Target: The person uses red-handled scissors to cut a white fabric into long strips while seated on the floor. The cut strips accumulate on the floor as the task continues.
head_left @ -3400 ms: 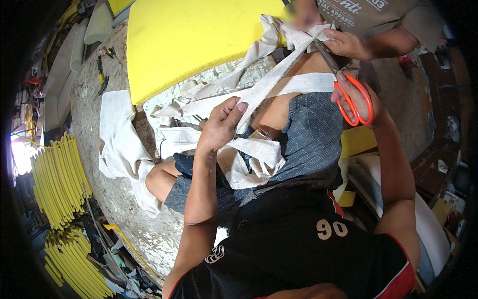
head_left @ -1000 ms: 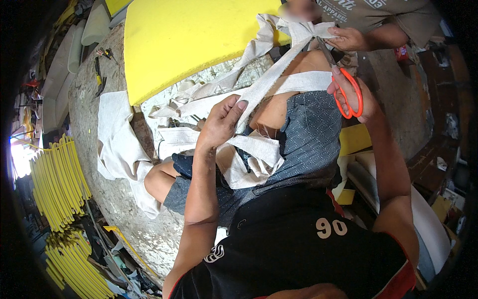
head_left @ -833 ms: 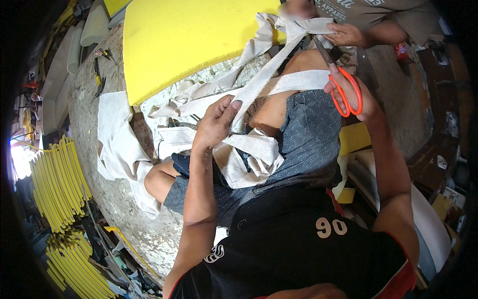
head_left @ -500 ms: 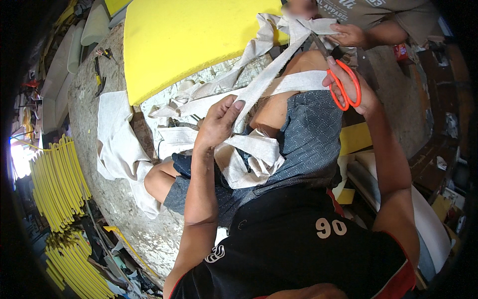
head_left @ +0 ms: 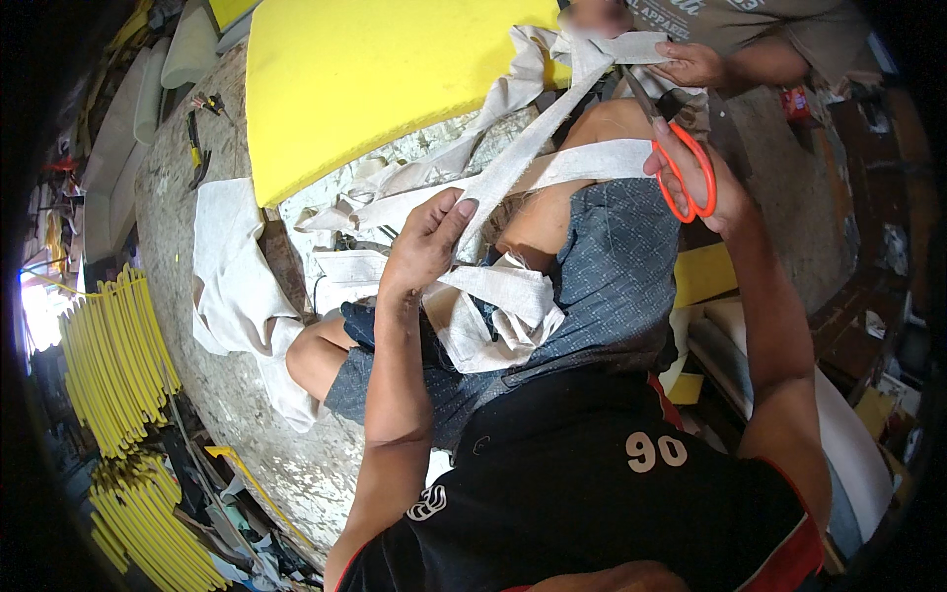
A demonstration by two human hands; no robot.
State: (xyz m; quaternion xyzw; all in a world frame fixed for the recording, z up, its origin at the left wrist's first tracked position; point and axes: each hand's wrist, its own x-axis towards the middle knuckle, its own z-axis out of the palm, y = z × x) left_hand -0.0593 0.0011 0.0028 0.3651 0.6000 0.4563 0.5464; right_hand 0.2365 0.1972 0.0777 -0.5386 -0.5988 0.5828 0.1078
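My left hand (head_left: 431, 237) pinches a long off-white cloth strip (head_left: 528, 148) between thumb and fingers. The strip slants up to the far right, where a co-worker's hand (head_left: 691, 64) grips its end. In my right hand (head_left: 712, 183) is a pair of scissors (head_left: 688, 163) with orange handles. Their blades point up and to the left, near the strip by the co-worker's hand; whether they touch the cloth I cannot tell. Another strip (head_left: 602, 161) lies across my knee, and a folded length of the cloth (head_left: 498, 311) rests on my lap.
A large yellow foam sheet (head_left: 385, 89) lies at the far side. Off-white cloth (head_left: 237, 266) drapes at the left beside pliers with yellow-and-black handles (head_left: 195, 153). Bundled yellow strips (head_left: 118, 365) stand at the left edge. A co-worker (head_left: 789, 39) sits opposite.
The scissors and my right hand have shifted very slightly. My left hand has moved a little down and left, still holding the strip. The rest looks the same.
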